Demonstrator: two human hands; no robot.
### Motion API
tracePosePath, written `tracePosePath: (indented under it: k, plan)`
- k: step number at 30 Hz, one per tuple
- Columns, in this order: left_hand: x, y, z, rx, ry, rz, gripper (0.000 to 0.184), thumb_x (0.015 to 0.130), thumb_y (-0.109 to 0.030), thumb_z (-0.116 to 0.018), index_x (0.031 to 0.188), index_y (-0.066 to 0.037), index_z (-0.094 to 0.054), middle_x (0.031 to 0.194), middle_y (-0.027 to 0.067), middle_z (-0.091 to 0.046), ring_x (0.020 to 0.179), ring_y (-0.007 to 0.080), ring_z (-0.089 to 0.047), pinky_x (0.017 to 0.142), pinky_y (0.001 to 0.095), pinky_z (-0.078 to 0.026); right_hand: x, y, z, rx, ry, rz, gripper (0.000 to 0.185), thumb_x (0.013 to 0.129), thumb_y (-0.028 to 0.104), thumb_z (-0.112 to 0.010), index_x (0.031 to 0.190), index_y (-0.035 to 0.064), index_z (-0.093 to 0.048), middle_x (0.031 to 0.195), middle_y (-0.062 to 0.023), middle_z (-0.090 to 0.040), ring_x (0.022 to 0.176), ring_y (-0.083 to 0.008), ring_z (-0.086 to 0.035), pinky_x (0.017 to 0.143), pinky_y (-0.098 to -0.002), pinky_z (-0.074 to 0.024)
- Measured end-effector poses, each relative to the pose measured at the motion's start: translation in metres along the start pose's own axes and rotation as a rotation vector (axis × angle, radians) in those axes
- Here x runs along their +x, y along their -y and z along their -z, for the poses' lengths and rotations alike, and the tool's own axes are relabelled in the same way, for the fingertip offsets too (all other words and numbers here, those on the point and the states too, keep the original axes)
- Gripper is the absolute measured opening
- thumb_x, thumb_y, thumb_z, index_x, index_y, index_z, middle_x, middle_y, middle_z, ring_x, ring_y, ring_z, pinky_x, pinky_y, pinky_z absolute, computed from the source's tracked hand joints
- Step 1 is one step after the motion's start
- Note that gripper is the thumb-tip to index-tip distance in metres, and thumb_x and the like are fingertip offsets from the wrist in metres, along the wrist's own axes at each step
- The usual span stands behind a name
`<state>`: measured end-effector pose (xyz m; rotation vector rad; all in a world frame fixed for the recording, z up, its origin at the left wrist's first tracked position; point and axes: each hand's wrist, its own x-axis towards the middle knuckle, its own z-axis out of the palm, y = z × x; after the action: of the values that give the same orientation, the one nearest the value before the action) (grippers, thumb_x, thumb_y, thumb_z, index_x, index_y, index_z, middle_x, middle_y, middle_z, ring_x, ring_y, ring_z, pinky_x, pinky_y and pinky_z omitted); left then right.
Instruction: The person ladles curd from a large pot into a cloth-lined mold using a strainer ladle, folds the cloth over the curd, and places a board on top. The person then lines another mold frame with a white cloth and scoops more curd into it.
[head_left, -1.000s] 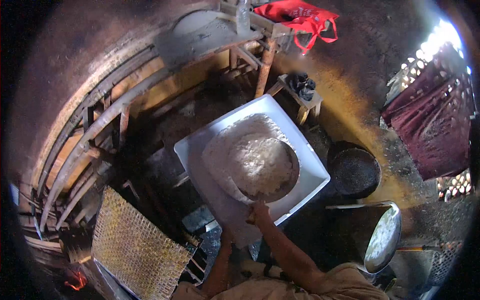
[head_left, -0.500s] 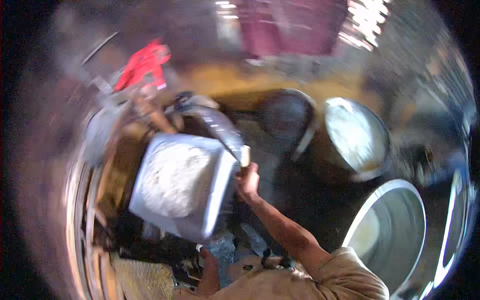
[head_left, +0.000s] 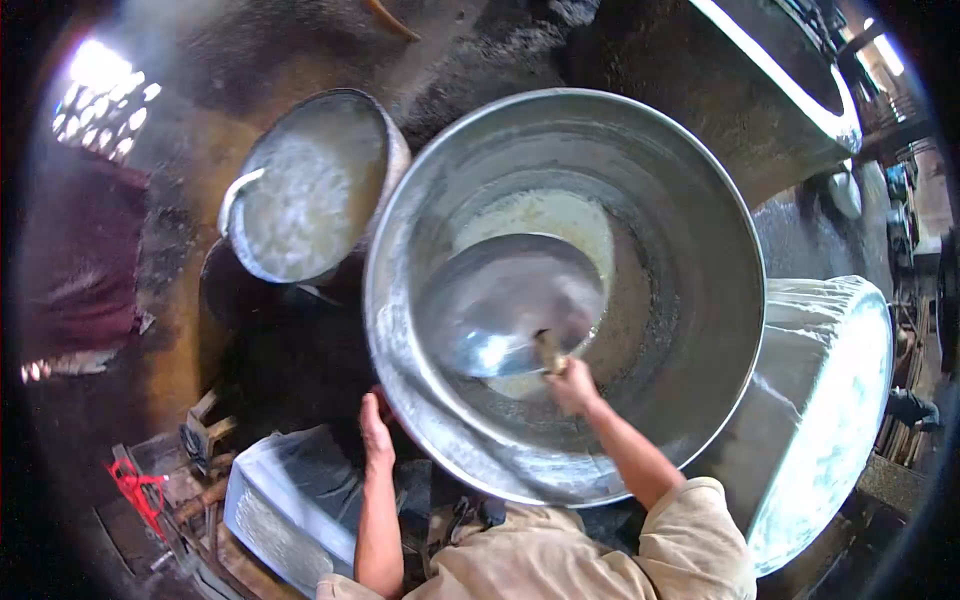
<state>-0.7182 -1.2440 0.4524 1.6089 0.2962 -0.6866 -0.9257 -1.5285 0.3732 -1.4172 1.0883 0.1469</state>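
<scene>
My right hand (head_left: 570, 386) is closed round the short handle of a wide, round metal scoop (head_left: 500, 290). The scoop is inside a large, deep metal pot (head_left: 690, 290), its bowl blurred by motion. Below it, pale liquid (head_left: 545, 212) covers part of the pot's bottom. My left hand (head_left: 376, 430) is at the pot's lower left rim, fingers stretched upward and nothing held. Whether it touches the pot I cannot tell. A pale rectangular tub (head_left: 290, 500) with whitish contents lies just left of my left forearm.
A smaller metal pot (head_left: 385, 150) with whitish, foamy contents stands at the upper left. To the right is another large vessel (head_left: 800, 390) with a white surface. A red object (head_left: 138, 492) lies at lower left, near wooden pieces. Dark red cloth (head_left: 85, 250) hangs at far left.
The view has swung right, bringing the large pot to the middle. My right hand has moved with the scoop from beside the tub into the pot. My left hand has come up to the rim.
</scene>
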Motion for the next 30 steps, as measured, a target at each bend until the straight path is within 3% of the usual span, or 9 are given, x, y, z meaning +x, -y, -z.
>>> tracePosePath:
  k: [3,4,7,13,19,22,24,26,30]
  plan:
    - [0.011,-0.020,-0.016,0.097,-0.008,-0.016,0.059,0.089,-0.046,-0.031,0.123,0.002,-0.036,0.127,0.0109,-0.038,0.116,0.0220,-0.036,0.099,0.0332,-0.024,0.070,-0.079,0.075,-0.320,-0.166,-0.141,0.027,0.070,0.010,-0.060,0.095,0.0003,-0.053,0.074,-0.0103,-0.057,0.063,-0.0197,-0.056,0.053,-0.0360,-0.0464]
    - [0.016,-0.015,-0.022,0.172,-0.068,-0.009,0.067,0.088,-0.050,-0.029,0.129,0.003,-0.026,0.135,0.0124,-0.028,0.122,0.0233,-0.030,0.102,0.0336,-0.021,0.123,-0.182,0.099,0.114,-0.273,0.067,0.035,0.069,0.014,-0.063,0.099,0.0000,-0.052,0.077,-0.0127,-0.059,0.065,-0.0252,-0.057,0.058,-0.0410,-0.0478]
    - [0.021,-0.010,-0.034,-0.048,-0.260,0.083,0.067,0.088,-0.048,-0.029,0.131,0.003,-0.023,0.134,0.0138,-0.029,0.119,0.0260,-0.032,0.101,0.0357,-0.024,0.183,-0.153,0.172,-0.840,-0.318,-0.224,0.038,0.076,0.016,-0.056,0.110,0.0000,-0.047,0.082,-0.0177,-0.060,0.072,-0.0316,-0.059,0.063,-0.0444,-0.0492]
    - [0.018,-0.004,-0.031,0.017,-0.494,0.068,0.070,0.086,-0.053,-0.032,0.131,0.001,-0.025,0.133,0.0112,-0.030,0.119,0.0253,-0.031,0.101,0.0338,-0.022,0.244,-0.180,0.170,-0.900,-0.331,-0.378,0.035,0.082,0.018,-0.052,0.113,0.0045,-0.041,0.087,-0.0177,-0.059,0.078,-0.0328,-0.059,0.066,-0.0453,-0.0476]
    - [0.015,-0.009,-0.038,0.367,-0.675,-0.092,0.065,0.085,-0.050,-0.037,0.127,-0.002,-0.033,0.125,0.0093,-0.038,0.110,0.0246,-0.039,0.097,0.0341,-0.027,0.262,-0.322,0.114,-0.530,0.091,-0.404,0.034,0.084,0.017,-0.050,0.114,0.0049,-0.041,0.102,-0.0172,-0.054,0.089,-0.0291,-0.055,0.079,-0.0447,-0.0416]
    - [0.025,-0.013,-0.072,0.511,-0.764,-0.232,0.060,0.085,-0.046,-0.038,0.127,-0.002,-0.033,0.125,0.0102,-0.038,0.110,0.0246,-0.039,0.097,0.0350,-0.028,0.270,-0.344,0.091,-0.473,0.142,0.362,0.036,0.082,0.018,-0.052,0.114,0.0047,-0.044,0.096,-0.0157,-0.055,0.079,-0.0288,-0.053,0.076,-0.0403,-0.0419]
    - [0.022,-0.010,-0.061,0.515,-0.802,-0.255,0.059,0.085,-0.044,-0.038,0.127,-0.003,-0.032,0.126,0.0106,-0.037,0.110,0.0246,-0.038,0.097,0.0354,-0.028,0.286,-0.340,0.080,-0.998,0.663,-0.132,0.039,0.079,0.018,-0.056,0.113,0.0031,-0.048,0.093,-0.0138,-0.056,0.076,-0.0264,-0.052,0.073,-0.0344,-0.0419]
    - [0.011,-0.002,-0.017,0.506,-0.618,-0.248,0.064,0.086,-0.049,-0.035,0.132,-0.006,-0.023,0.131,0.0118,-0.029,0.117,0.0272,-0.032,0.099,0.0376,-0.024,0.291,-0.382,0.074,-0.672,0.622,-0.485,0.038,0.077,0.019,-0.056,0.111,0.0026,-0.050,0.094,-0.0141,-0.057,0.080,-0.0270,-0.053,0.074,-0.0347,-0.0428]
    - [0.002,0.008,-0.006,0.209,-0.696,-0.079,0.065,0.087,-0.049,-0.034,0.129,0.000,-0.026,0.130,0.0119,-0.031,0.116,0.0246,-0.033,0.099,0.0343,-0.025,0.261,-0.354,0.075,-0.835,0.803,0.040,0.036,0.076,0.018,-0.056,0.108,0.0021,-0.053,0.095,-0.0173,-0.057,0.083,-0.0271,-0.055,0.074,-0.0380,-0.0447]
